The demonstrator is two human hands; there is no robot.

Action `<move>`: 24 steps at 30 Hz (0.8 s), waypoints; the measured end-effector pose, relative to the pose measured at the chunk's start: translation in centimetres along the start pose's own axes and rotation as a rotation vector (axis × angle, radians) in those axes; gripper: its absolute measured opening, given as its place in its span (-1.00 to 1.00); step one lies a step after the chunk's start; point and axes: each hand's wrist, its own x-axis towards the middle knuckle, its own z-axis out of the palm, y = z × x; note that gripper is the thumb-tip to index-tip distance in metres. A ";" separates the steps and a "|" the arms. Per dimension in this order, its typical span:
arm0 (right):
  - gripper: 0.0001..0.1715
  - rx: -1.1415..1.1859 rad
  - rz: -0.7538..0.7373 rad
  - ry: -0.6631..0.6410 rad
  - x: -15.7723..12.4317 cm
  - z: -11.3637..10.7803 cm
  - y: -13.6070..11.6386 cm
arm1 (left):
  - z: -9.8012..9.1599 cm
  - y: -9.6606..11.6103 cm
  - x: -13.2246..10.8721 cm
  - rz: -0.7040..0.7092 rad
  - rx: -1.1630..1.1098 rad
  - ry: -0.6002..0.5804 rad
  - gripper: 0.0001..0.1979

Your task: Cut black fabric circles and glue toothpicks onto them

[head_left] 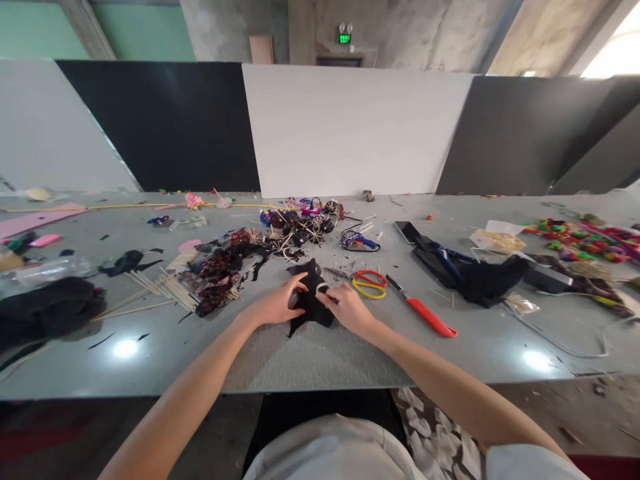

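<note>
A ragged piece of black cloth (311, 308) lies on the grey table in front of me. My left hand (280, 301) rests on its left edge, thumb and fingers apart and pressing on the cloth. At the cloth's right side, my right hand (350, 308) has its fingers pinched together. A small white curved piece (321, 287) shows at those fingertips; what exactly it is I cannot make out. Just beyond the right hand lie scissors (370, 285) with red and yellow handles. Farther right is a tool with a red handle (433, 319), its blade pointing away from me.
Thin wooden sticks (175, 290) and a pile of dark patterned cloth (215, 273) lie to the left. A blue glue gun (363, 242) sits behind the scissors. Black fabric (475, 277) is at the right, near colourful yarn (565, 240). Upright panels (350, 133) line the back edge.
</note>
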 end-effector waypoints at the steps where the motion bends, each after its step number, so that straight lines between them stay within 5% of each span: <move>1: -0.50 0.004 0.018 0.046 0.1 -0.3 0.1 | -0.1 0.1 0.0 0.004 0.016 -0.003 -0.06; 6: -0.61 -0.070 -0.014 0.147 0.3 -1.3 0.0 | -0.3 0.4 0.0 0.043 0.078 -0.006 -0.13; 14: -0.73 -0.144 -0.309 -0.091 -0.9 -0.2 -1.4 | -0.1 -0.5 0.1 0.021 -0.025 0.090 -0.22; 24: -0.64 -0.284 -0.395 -0.232 -1.5 0.1 -1.6 | 0.3 -1.2 0.2 -0.003 0.034 0.152 -0.33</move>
